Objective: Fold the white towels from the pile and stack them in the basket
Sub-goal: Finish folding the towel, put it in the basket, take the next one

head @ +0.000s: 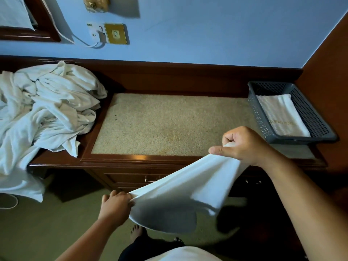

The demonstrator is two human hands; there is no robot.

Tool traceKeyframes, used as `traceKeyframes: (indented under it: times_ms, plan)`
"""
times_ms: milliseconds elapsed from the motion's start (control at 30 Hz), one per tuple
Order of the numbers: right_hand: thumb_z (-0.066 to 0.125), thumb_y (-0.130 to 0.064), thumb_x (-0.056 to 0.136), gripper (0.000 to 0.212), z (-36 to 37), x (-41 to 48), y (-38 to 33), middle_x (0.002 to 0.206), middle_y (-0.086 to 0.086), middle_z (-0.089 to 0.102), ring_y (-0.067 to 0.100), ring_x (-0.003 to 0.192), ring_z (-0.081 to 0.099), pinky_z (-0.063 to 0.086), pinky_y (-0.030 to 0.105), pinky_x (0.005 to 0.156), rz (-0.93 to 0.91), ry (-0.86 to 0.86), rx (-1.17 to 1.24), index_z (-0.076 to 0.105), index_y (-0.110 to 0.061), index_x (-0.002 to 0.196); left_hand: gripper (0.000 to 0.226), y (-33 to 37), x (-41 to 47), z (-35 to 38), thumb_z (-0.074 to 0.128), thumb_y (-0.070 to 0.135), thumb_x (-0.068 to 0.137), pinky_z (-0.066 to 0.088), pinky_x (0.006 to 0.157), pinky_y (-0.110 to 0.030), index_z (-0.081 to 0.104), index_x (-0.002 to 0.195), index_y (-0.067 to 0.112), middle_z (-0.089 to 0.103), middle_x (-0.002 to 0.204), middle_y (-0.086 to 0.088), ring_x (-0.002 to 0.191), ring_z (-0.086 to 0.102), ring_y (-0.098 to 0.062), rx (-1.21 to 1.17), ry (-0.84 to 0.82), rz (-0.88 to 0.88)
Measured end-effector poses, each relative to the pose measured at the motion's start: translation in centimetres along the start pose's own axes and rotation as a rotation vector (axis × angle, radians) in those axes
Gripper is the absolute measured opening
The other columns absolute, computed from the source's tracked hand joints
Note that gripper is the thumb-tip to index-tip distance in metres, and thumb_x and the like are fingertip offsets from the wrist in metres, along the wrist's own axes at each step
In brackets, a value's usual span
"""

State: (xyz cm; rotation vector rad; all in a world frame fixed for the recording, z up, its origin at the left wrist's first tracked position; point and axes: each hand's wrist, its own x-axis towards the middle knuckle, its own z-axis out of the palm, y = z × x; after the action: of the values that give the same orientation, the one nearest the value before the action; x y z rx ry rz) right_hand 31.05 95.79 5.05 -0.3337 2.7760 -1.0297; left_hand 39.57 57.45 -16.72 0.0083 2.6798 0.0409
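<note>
Left hand: at the lower centre of the frame, the left hand [114, 203] had its fingers curled tight on the lower left end of a white towel [180, 187], below the front edge of the table.
Pile: at the left of the frame, a crumpled pile of white towels [47, 110] lay on the left end of the table and spilled over its front edge toward the floor.
Socket: at the upper left, a brass wall socket [115, 33] sat on the blue wall beside a white plug with a white cable trailing from it.
Table: across the middle, the dark wooden table [169, 125] had a speckled beige inset top, bare between the pile and the basket; a drawer handle [150, 179] showed on its front.
Held towel: the white towel hung stretched in the air from the left hand up to the right hand, slanting upward to the right, with its loose lower edge sagging in front of the drawers.
Right hand: right of centre, the right hand [243, 146] was clenched round the upper end of the towel, thumb laid along the cloth, over the front right part of the table.
Basket: at the right of the frame, a grey perforated basket [310, 113] stood on the right end of the table, near the right hand but apart from it.
Folded towel: one folded white towel [282, 115] lay flat inside the basket.
</note>
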Motion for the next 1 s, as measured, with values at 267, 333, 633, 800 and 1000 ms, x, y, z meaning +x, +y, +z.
traceKeyframes:
  times_ms: [267,333,633,800,1000]
  plan:
    - [0.091,-0.048,0.062,0.046,-2.7,0.6,7.5,0.048,-0.01,0.05,0.012,0.052,0.046,0.035,0.029,0.052,0.239,0.053,-0.201,0.059,-0.015,0.056,0.03,-7.5,-1.2,0.1,0.042,0.046,0.099,0.027,0.091,-0.034,0.062,0.121,0.04,0.064,0.121,0.019,0.118,0.046,-0.013,0.148,0.007,-0.232]
    - [0.09,-0.052,0.062,0.047,-2.1,0.9,10.1,0.052,-0.004,0.054,0.015,0.053,0.049,0.038,0.029,0.053,0.305,0.072,-0.232,0.059,-0.017,0.057,0.024,-9.3,-1.2,-0.4,0.047,0.05,0.098,0.026,0.083,-0.034,0.065,0.113,0.047,0.066,0.115,0.02,0.111,0.049,-0.012,0.112,0.088,-0.278]
    - [0.073,-0.054,0.08,0.035,-0.2,5.6,15.5,0.069,0.0,0.065,0.024,0.063,0.061,0.054,0.036,0.067,0.359,0.054,-0.415,0.055,-0.024,0.08,0.016,-12.0,4.3,-11.0,0.074,0.035,0.087,0.048,0.074,-0.038,0.081,0.097,0.026,0.076,0.098,-0.011,0.093,0.066,-0.037,-0.426,0.498,-0.46]
    - [0.052,-0.045,0.099,0.022,-0.7,13.4,14.1,0.101,0.015,0.066,0.037,0.091,0.063,0.045,0.037,0.073,0.393,0.177,-0.556,0.055,-0.025,0.106,0.018,-10.6,11.0,-18.0,0.063,0.021,0.09,0.051,0.061,-0.029,0.08,0.094,0.022,0.072,0.063,-0.007,0.068,0.067,-0.029,-0.74,0.577,-0.496]
    - [0.053,-0.034,0.1,0.017,-1.8,22.7,16.4,0.096,0.023,0.067,0.041,0.084,0.063,0.052,0.039,0.073,0.522,0.294,-0.469,0.054,-0.018,0.103,0.031,-10.6,22.0,-23.4,0.057,0.013,0.089,0.047,0.077,-0.036,0.077,0.11,0.023,0.074,0.099,-0.016,0.091,0.065,-0.038,-0.699,0.587,-0.466]
